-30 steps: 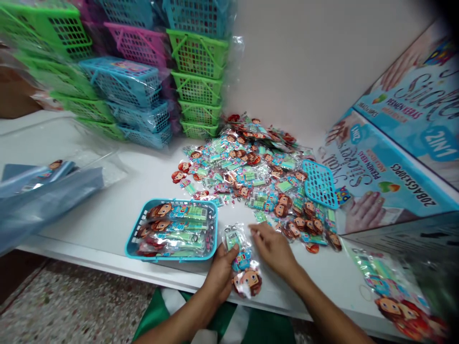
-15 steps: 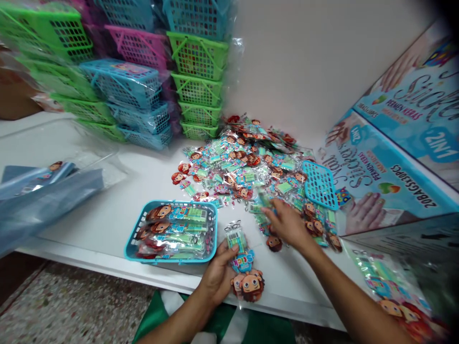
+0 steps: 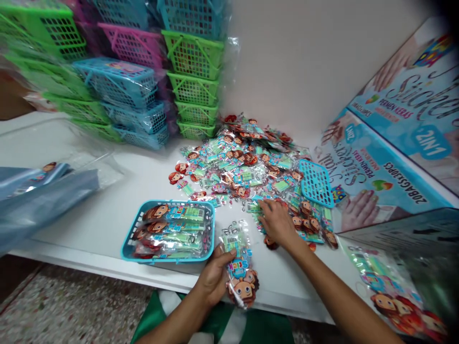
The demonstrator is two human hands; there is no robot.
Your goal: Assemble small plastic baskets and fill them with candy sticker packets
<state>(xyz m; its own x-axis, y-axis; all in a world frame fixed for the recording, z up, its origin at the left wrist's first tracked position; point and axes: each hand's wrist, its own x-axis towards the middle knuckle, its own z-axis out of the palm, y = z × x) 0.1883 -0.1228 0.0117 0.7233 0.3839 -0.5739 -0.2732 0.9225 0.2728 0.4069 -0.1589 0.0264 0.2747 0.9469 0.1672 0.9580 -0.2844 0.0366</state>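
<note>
My left hand (image 3: pixel 215 273) is closed around clear packets of stick candy (image 3: pixel 238 270) with cartoon-head ends; they seem to be several in a small stack. At the near edge of the loose pile, my right hand (image 3: pixel 278 222) has its fingers bent down onto the right end of a green candy packet (image 3: pixel 254 207); its fingertips are partly hidden. A blue plastic basket (image 3: pixel 124 241) to the left of my left hand holds rows of similar packets. The pile of candy packets (image 3: pixel 233 165) spreads across the table beyond both hands.
Bagged stacks of green baskets (image 3: pixel 195 88), blue baskets (image 3: pixel 134 107) and pink baskets (image 3: pixel 132 45) stand at back left. A blue perforated lid (image 3: pixel 316 182) leans by printed cartons (image 3: pixel 380 167). Plastic bags (image 3: pixel 46 200) lie left; a filled bag (image 3: pixel 394 291) sits right.
My right hand has come down onto the pile's near edge, its fingers now bent on packets. My left hand still holds its packets, now tilted slightly. The whole view has shifted a little.
</note>
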